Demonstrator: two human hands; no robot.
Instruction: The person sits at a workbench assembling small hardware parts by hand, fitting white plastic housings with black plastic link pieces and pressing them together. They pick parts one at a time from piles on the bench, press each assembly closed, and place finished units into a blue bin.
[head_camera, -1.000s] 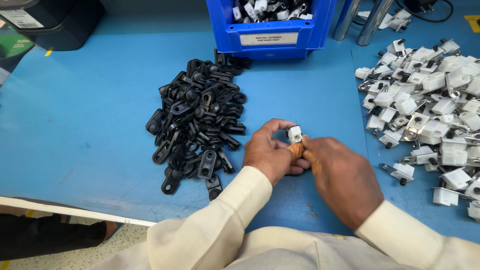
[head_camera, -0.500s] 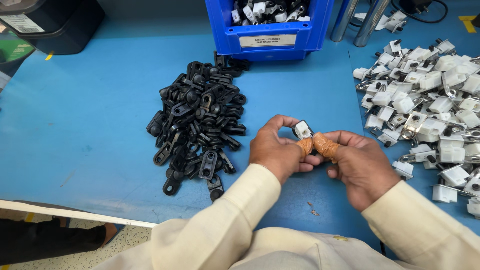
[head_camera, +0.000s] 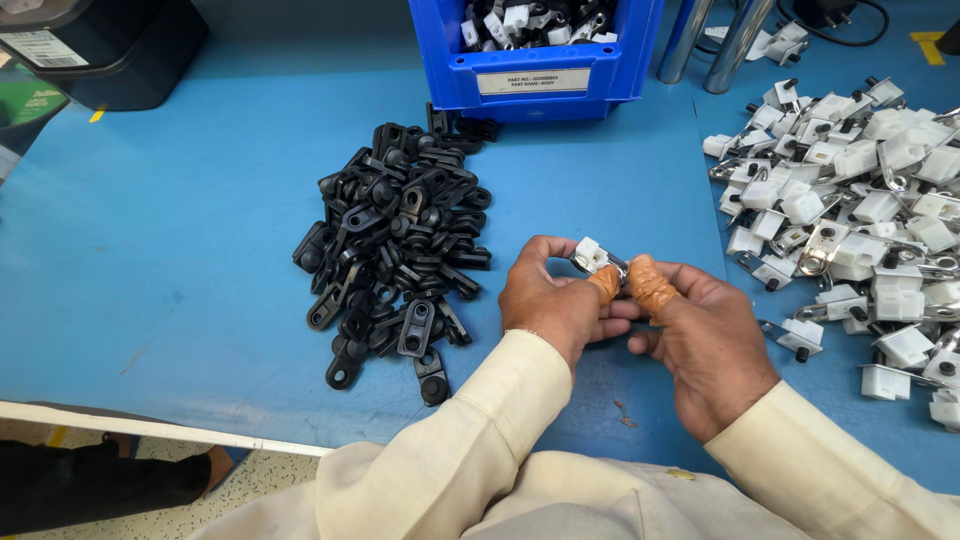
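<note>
1. Centrally, a small white plastic clip with a metal tab (head_camera: 595, 257) is held above the blue counter (head_camera: 150, 260) between both hands.
2. The left hand (head_camera: 555, 300) is closed in a pinching grip on the clip, its thumb wrapped in tan tape.
3. The right hand (head_camera: 705, 340) is likewise pinched on the clip's metal end, its own taped thumb touching the left one.
4. A heap of black plastic parts (head_camera: 400, 240) is seen at about ten o'clock from the hands, lying near them on the counter.
5. A spread of white clips with metal tabs (head_camera: 860, 210) is found at about two o'clock, just beside the right hand.
6. A blue bin (head_camera: 540, 60) holding mixed black and white pieces is placed at twelve o'clock, at the far edge.
7. A dark container (head_camera: 100, 50) is seen at about ten o'clock, well apart in the far corner.
8. Cream sleeves (head_camera: 480, 440) are worn on both arms.
</note>
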